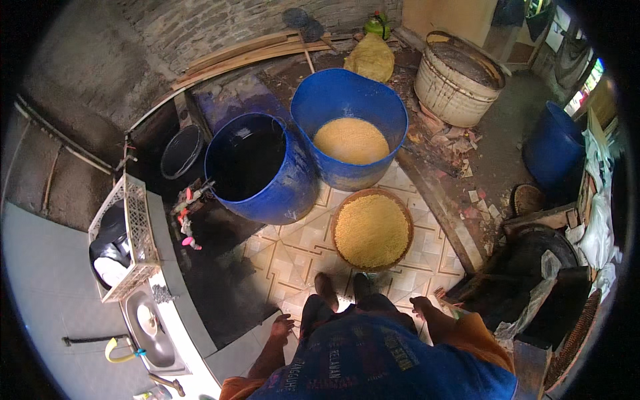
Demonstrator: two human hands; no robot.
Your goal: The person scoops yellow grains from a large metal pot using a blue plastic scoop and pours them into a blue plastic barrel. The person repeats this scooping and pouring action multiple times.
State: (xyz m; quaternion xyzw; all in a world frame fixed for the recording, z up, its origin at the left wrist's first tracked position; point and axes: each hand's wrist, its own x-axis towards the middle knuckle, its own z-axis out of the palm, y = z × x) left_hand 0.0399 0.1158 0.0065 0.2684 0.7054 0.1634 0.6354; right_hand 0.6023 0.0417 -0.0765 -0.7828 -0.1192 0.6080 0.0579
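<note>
My left hand (283,325) hangs beside my left leg, with its fingers loosely apart and nothing in it. On the other side, my right hand (421,306) is held out from my right leg, also bare, fingers slightly spread. In front of my feet a round basket (335,245) stands on the tiles, heaped with pale yellow grains or beans (372,230). Just behind it is a cut-down blue drum (353,175) with similar yellow contents (351,141) low inside. Neither hand touches these containers.
A second blue drum (287,200) holds dark liquid at the left. Beyond are a large pale tub (450,100), a yellow sack (371,59) and a green gas cylinder (377,25). A sink (170,357) and plastic rack (138,233) line the left; a wooden beam (443,213) crosses the floor at right.
</note>
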